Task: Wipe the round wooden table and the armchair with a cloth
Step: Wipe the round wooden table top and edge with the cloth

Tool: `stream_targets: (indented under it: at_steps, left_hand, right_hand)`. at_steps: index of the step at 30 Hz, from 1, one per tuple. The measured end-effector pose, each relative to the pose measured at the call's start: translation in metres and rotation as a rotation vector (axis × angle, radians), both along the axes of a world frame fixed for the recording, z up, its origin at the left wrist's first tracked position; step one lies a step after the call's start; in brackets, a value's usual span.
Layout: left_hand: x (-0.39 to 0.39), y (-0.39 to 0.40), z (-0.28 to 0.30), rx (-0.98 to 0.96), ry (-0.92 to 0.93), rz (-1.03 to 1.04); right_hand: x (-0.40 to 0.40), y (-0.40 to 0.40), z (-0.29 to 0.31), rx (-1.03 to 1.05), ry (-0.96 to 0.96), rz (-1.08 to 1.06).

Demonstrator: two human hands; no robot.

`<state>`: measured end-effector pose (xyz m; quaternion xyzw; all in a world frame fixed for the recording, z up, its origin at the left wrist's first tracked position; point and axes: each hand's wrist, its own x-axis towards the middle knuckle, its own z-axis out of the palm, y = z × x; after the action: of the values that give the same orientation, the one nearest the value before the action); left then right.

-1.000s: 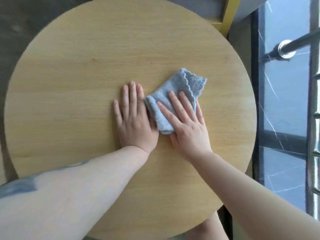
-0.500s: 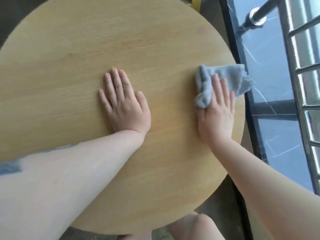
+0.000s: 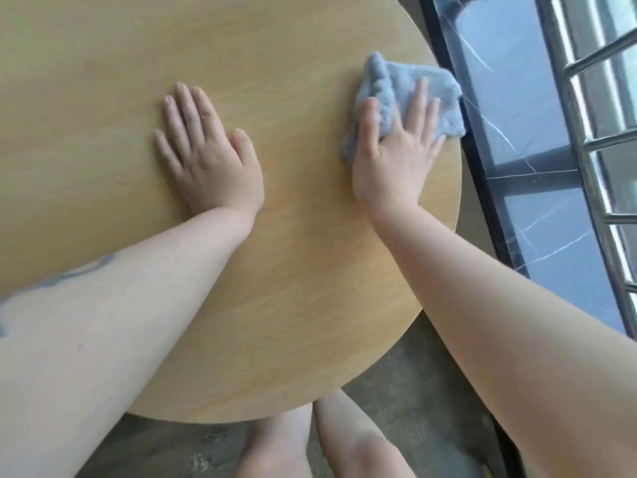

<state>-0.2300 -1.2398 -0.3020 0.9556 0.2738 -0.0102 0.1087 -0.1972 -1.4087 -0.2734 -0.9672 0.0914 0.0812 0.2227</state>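
The round wooden table (image 3: 293, 288) fills most of the view. A crumpled blue-grey cloth (image 3: 389, 82) lies at the table's right edge and hangs slightly over it. My right hand (image 3: 396, 150) presses flat on the cloth, fingers spread, thumb on its left side. My left hand (image 3: 206, 157) rests flat on the bare tabletop near the middle, fingers apart, holding nothing. The armchair is not in view.
A dark marble sill (image 3: 527, 150) with a black frame runs close along the table's right side, and a metal railing (image 3: 606, 139) stands beyond it. My knees (image 3: 327, 439) show below the table's near edge over grey floor.
My right hand slid the cloth from the table's middle out to its right edge, then a little toward me. My left hand stayed flat on the tabletop.
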Motion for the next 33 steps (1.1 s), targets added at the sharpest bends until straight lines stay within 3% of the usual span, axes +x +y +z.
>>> stream_targets:
  at_steps: [2,4,7,10,11,12,14,15,16,18,21,22,25,26,28,30,33]
  left_hand:
    - [0.000,0.006,0.002,-0.054,-0.007,-0.021]
    - [-0.003,0.013,0.008,-0.151,-0.011,-0.075]
    - [-0.034,0.011,0.020,-0.176,-0.074,-0.246]
    - [-0.087,-0.010,0.019,-0.159,-0.096,-0.373]
    - [-0.103,-0.016,0.014,-0.143,-0.069,-0.363]
    - [-0.114,-0.019,0.009,-0.105,-0.038,-0.334]
    - [-0.125,-0.020,0.002,-0.020,-0.002,-0.288]
    - [-0.125,-0.020,0.001,-0.002,0.003,-0.285]
    - [-0.124,-0.021,0.001,0.002,0.007,-0.290]
    - [-0.123,-0.021,0.001,-0.003,0.014,-0.297]
    - [-0.123,-0.021,0.001,-0.011,0.009,-0.306]
    - [-0.123,-0.021,0.001,-0.011,0.009,-0.308]
    - [-0.123,-0.019,-0.002,0.005,-0.018,-0.294]
    - [-0.125,-0.019,-0.002,0.000,-0.024,-0.292]
    - [-0.125,-0.019,-0.003,-0.023,-0.033,-0.303]
    - [-0.125,-0.018,-0.004,-0.015,-0.043,-0.307]
    - [-0.123,-0.018,-0.003,-0.013,-0.043,-0.310]
  right_hand:
    - [-0.017,0.034,-0.002,-0.023,-0.047,0.367]
    - [-0.050,0.024,-0.011,-0.134,-0.092,0.540]
    - [-0.072,-0.046,-0.019,-0.197,-0.175,0.265]
    - [-0.042,-0.064,-0.012,0.002,-0.169,-0.215]
    - [-0.038,-0.045,-0.008,0.049,-0.185,-0.216]
    - [-0.043,-0.023,-0.006,0.077,-0.236,-0.062]
    - [-0.081,0.007,-0.012,0.018,-0.290,0.449]
    - [-0.105,0.003,-0.017,-0.034,-0.255,0.584]
    - [-0.122,-0.014,-0.022,-0.104,-0.223,0.585]
    - [-0.128,-0.059,-0.023,-0.178,-0.190,0.335]
    - [-0.099,-0.072,-0.007,-0.043,-0.172,-0.161]
    - [-0.095,-0.052,0.000,0.030,-0.183,-0.149]
    - [-0.139,0.010,-0.001,0.058,-0.179,0.430]
    - [-0.164,0.012,-0.005,0.017,-0.137,0.532]
    - [-0.196,-0.020,-0.014,-0.097,-0.118,0.460]
    - [-0.192,-0.059,-0.017,-0.132,-0.187,0.245]
    - [-0.165,-0.043,-0.007,0.067,-0.201,-0.054]
